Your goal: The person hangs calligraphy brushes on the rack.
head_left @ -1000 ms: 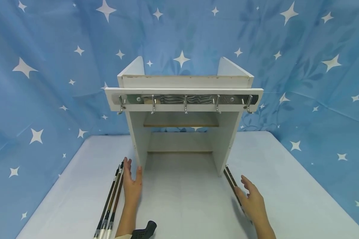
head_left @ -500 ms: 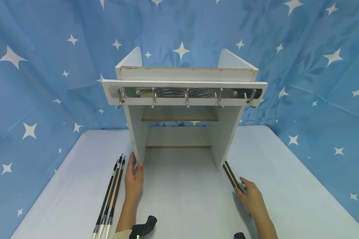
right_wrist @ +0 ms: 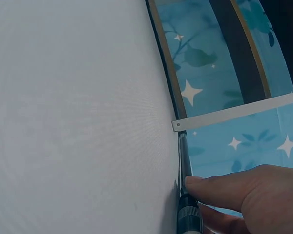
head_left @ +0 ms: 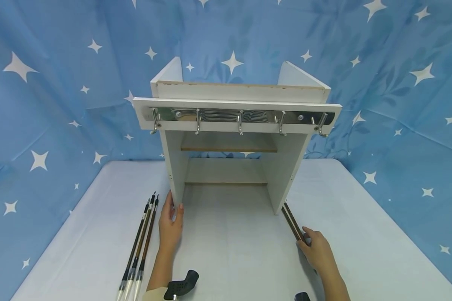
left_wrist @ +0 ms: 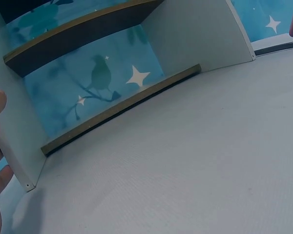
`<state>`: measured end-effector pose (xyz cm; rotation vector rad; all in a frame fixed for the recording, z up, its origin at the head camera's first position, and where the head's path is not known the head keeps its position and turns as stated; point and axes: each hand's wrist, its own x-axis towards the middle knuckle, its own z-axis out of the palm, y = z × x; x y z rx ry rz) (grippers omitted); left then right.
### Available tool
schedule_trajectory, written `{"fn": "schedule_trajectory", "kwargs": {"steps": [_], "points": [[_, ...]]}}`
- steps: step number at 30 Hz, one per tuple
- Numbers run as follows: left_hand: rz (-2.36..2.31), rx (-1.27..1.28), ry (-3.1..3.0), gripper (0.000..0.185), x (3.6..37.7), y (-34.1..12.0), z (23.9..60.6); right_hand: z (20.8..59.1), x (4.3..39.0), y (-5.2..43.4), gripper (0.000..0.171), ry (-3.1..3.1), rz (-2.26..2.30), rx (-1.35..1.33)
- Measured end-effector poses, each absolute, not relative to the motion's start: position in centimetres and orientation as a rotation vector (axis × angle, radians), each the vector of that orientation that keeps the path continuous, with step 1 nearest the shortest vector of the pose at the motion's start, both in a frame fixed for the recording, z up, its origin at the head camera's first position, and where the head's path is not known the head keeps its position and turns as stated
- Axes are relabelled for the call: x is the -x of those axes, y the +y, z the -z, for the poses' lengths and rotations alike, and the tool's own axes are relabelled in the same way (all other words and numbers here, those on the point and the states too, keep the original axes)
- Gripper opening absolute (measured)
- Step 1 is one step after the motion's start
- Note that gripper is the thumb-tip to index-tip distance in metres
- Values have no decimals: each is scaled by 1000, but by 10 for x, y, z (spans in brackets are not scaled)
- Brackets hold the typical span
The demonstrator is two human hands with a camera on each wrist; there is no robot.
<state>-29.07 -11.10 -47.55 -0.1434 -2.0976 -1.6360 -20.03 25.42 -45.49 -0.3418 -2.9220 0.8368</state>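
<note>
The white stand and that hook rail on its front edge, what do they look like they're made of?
The white stand looks like laminated particle board: smooth matt white faces, with raw brown edges on the shelf and chipped top edge. The hook rail looks like polished steel or chrome; it mirrors its surroundings in wavy streaks.

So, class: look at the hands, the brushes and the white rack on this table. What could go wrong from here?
1. The right hand pinches a brush whose far end lies against the foot of the white rack; pulling it could snag there.
2. The left hand only touches the rack's side panel, so the rack might shift.
3. The three brushes lie loose beside the left hand and could roll if nudged.
</note>
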Motion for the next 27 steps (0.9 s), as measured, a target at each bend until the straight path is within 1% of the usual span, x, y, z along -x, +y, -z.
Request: {"fn": "schedule_trajectory", "kwargs": {"steps": [3,7,11,14,19,27], "points": [[1645,148,-2090,55,287,-110,471,455,201,254,49,-2944,-837,355],[1650,166,-2082,54,277,-107,454,455,202,254,48,-2977,-827,388],[1632,170,-2094,52,269,-106,442,456,202,254,44,-2988,-837,414],[1629,172,-2099,52,268,-106,440,457,202,254,42,-2986,-848,426],[1641,177,-2102,52,269,-108,441,456,202,252,44,-2986,-851,443],[1682,155,-2129,52,270,-108,443,452,199,252,46,-2981,-960,543]]}}
